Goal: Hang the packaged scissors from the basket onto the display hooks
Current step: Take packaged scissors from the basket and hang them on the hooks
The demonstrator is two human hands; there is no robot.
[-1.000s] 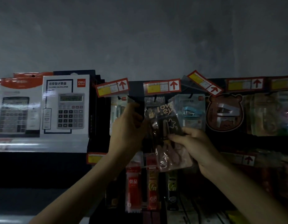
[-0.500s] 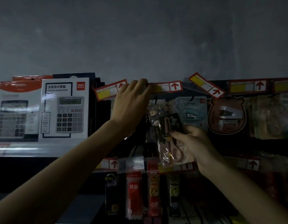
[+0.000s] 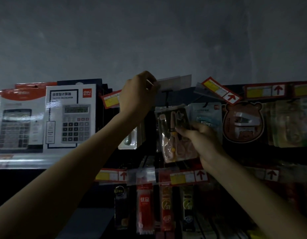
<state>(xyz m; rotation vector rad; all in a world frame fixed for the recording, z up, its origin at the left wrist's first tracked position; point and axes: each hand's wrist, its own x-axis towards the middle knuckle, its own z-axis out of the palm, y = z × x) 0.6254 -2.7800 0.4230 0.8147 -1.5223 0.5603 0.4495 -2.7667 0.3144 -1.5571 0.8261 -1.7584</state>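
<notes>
My right hand [image 3: 200, 138] pinches a clear pack of pink scissors [image 3: 175, 133] with a black star card, holding it upright just under a black display hook [image 3: 166, 97]. My left hand [image 3: 137, 95] grips the left end of that hook's price tag holder [image 3: 175, 81] and has it flipped up, so its pale back faces me. The pack's top edge sits close to the hook; whether it is threaded on is too dark to tell. No basket is in view.
Boxed calculators [image 3: 71, 116] stand on a shelf at left. Hanging packs fill the right: a blue stapler pack [image 3: 207, 114], a bear-shaped pack [image 3: 242, 121]. A lower row of price tags [image 3: 183, 177] and pen packs [image 3: 145, 207] hangs beneath my hands.
My left hand rose from the pack to the price tag holder and flipped it upward. My right hand carried the scissors pack a little higher toward the hook.
</notes>
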